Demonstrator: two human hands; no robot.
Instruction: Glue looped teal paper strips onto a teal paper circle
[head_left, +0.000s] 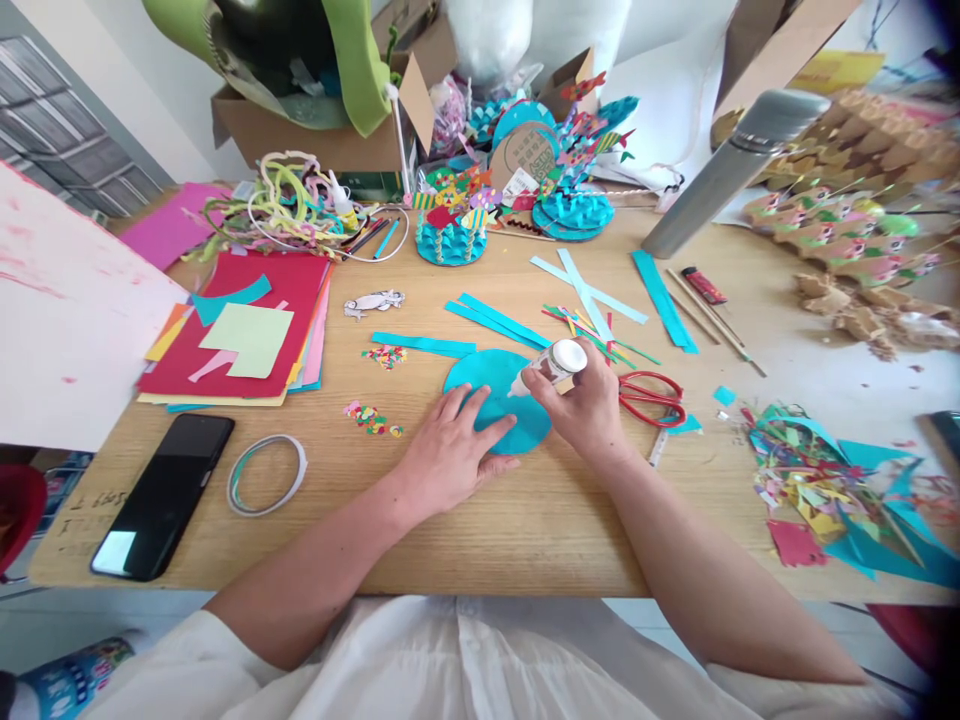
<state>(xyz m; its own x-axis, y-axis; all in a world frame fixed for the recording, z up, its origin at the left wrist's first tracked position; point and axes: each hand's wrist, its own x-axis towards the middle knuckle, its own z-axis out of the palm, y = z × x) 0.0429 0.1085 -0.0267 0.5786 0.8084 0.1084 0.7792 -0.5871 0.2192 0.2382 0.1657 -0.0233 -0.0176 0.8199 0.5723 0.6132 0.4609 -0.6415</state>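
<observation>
A round blue paper disc [499,372] lies flat on the wooden table in front of me. My left hand [454,450] rests palm down on the disc's lower left part, fingers spread. In my right hand [581,400] is a white glue bottle [553,366], tilted so its nozzle points down and left at the disc. The nozzle tip is close to the paper; I cannot tell if it touches. Red-handled scissors [651,398] lie just right of my right hand, their blades partly hidden. Blue paper strips [495,322] lie beyond the disc.
A black phone [165,497], a tape roll [267,476] and stacked coloured paper [225,340] are on the left. Small paper dots [373,419] lie near my left hand. Paper scraps [825,480] cover the right side. A grey flask [731,175] and finished paper crafts [451,225] stand behind.
</observation>
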